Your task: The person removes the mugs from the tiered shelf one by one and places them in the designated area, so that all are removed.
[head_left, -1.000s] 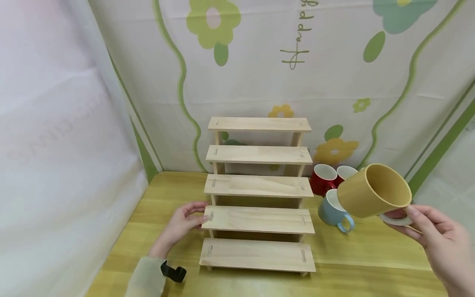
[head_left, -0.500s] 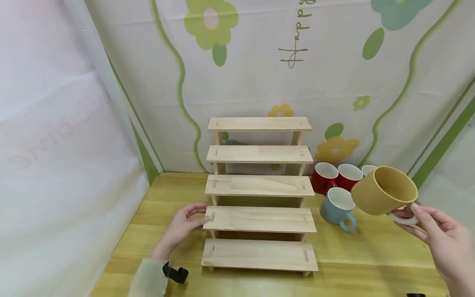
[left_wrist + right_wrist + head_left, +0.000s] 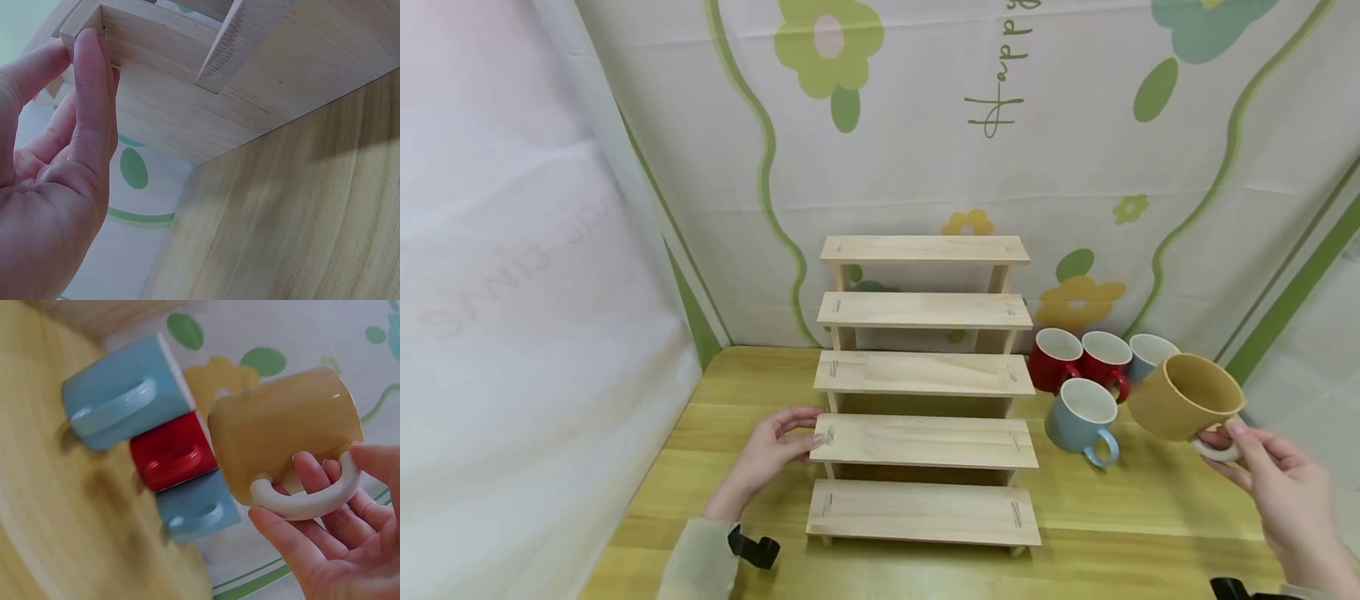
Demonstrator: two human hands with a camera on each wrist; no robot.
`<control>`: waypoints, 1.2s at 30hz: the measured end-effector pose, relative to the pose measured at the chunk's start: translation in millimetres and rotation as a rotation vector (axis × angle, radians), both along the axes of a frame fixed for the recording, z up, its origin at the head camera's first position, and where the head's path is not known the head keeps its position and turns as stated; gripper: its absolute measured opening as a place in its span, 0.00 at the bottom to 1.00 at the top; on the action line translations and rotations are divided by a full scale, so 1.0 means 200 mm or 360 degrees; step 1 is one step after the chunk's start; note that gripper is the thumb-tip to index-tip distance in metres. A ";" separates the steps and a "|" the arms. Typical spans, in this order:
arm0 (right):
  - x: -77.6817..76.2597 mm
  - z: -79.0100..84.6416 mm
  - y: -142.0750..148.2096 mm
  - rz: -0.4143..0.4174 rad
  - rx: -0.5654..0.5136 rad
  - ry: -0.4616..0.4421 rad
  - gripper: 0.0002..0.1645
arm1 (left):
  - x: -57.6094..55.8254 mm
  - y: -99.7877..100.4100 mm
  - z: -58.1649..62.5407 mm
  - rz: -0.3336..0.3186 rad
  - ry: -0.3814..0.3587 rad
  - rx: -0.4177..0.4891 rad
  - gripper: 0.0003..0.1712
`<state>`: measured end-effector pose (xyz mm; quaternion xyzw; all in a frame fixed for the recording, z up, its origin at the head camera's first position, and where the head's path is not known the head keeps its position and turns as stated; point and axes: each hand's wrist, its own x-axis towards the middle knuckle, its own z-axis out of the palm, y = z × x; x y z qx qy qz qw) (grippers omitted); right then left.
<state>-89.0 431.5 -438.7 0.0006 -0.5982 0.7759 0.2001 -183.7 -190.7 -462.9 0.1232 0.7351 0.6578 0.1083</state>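
A yellow mug [image 3: 1183,398] with a white handle tilts above the table at the right, and my right hand [image 3: 1285,479] grips it by that handle. In the right wrist view the fingers curl through the handle of the mug [image 3: 281,425]. At the left, my left hand [image 3: 775,450] pinches the end of the second-lowest board of a stepped wooden shelf [image 3: 925,440]. The left wrist view has the thumb and fingers of the left hand [image 3: 62,169] at the board's corner from below. The shelf's boards carry nothing.
Right of the shelf stand two red mugs [image 3: 1054,362], a light blue mug [image 3: 1081,417] in front of them, and another blue mug [image 3: 1150,354] behind the yellow one. A flower-printed cloth [image 3: 895,167] hangs close behind the shelf and along the sides of the wooden table [image 3: 760,375].
My right hand has moved right, then lower, with the yellow mug, uncovering the blue mug at the back right. The left hand stays on the shelf board.
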 end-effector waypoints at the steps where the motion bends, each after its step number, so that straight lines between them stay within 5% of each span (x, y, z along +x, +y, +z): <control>1: -0.01 -0.03 0.01 0.0007 -0.0005 -0.0008 0.10 | 0.00 0.00 0.00 0.0001 0.0001 -0.0001 0.29; 17: -0.08 -0.31 0.01 -0.0017 -0.0124 -0.0303 0.08 | 0.00 0.00 0.00 0.0015 0.0021 0.0014 0.29; 34: -0.07 -0.39 0.00 -0.0032 -0.0094 -0.0394 0.08 | 0.03 0.01 -0.02 0.0030 0.0044 -0.0003 0.29; 36: -0.06 -0.40 0.01 -0.0091 0.0042 -0.0498 0.05 | 0.04 0.00 -0.01 0.0043 0.0083 -0.0041 0.30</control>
